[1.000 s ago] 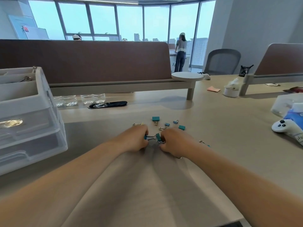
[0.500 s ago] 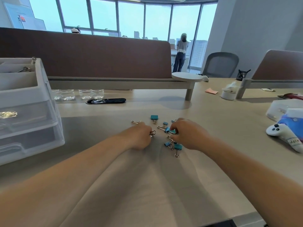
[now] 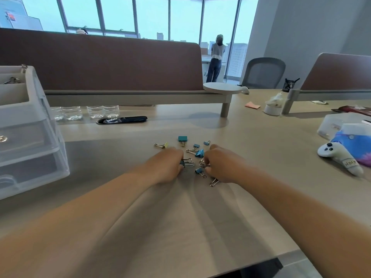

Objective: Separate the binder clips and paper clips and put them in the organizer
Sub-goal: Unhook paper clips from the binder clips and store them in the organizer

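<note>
Several blue binder clips lie scattered on the desk centre, among them a large one (image 3: 182, 139), small ones (image 3: 196, 146) and a folded blue one (image 3: 200, 153). A yellow binder clip (image 3: 165, 145) lies at the left of the group. My left hand (image 3: 166, 167) grips a dark binder clip (image 3: 185, 162), its wire handles sticking out. My right hand (image 3: 222, 164) pinches wire clips (image 3: 203, 163) at its fingertips. Another blue clip (image 3: 199, 171) and a wire handle (image 3: 213, 182) lie by that hand. The clear plastic organizer (image 3: 30, 125) stands at the left.
Water bottles (image 3: 88, 112) and a black cable slot (image 3: 122, 120) sit behind the clips below the brown partition. A white game controller (image 3: 339, 157), a blue pouch and a plastic box lie at the right. A person stands far off by the windows.
The camera view tilted down a little. My hands, joined on one clip a second ago, have separated; the right hand drew back from the far clips toward the nearer ones.
</note>
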